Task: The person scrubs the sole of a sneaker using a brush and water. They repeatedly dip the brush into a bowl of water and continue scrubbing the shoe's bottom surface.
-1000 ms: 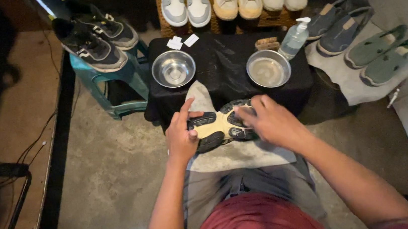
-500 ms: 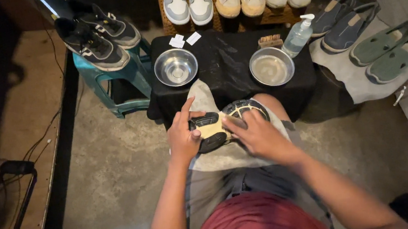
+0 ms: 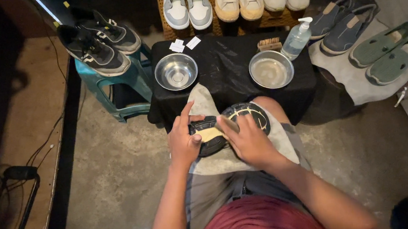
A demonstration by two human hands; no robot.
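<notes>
We see a dark shoe (image 3: 225, 127) lying sole-up on a grey cloth (image 3: 277, 142) spread over the person's lap, just in front of a low table (image 3: 224, 67) draped in black. The left hand (image 3: 184, 142) grips the heel end, its forefinger raised and pointing away — the rest of the fingers curl round the shoe. The right hand (image 3: 249, 140) lies over the middle of the sole, clasping something slim and pale against it; we cannot tell what it is, perhaps a small brush or a cloth.

We judge the step in hand to be cleaning the sole, with the work at its middle section. The toe end, with its pale tread lines, shows beyond the right hand. A next pass would call for a firm hold at the heel so the shoe does not roll on the lap, and steady pressure along the tread.

On the table stand two steel bowls — one (image 3: 176, 72) to the left, one (image 3: 271, 69) to the right — with a pump bottle (image 3: 297, 39) and a wooden brush (image 3: 269, 44) near the right bowl, all within reach. Black trainers (image 3: 98, 42) sit on a teal stool (image 3: 120, 88).
</notes>
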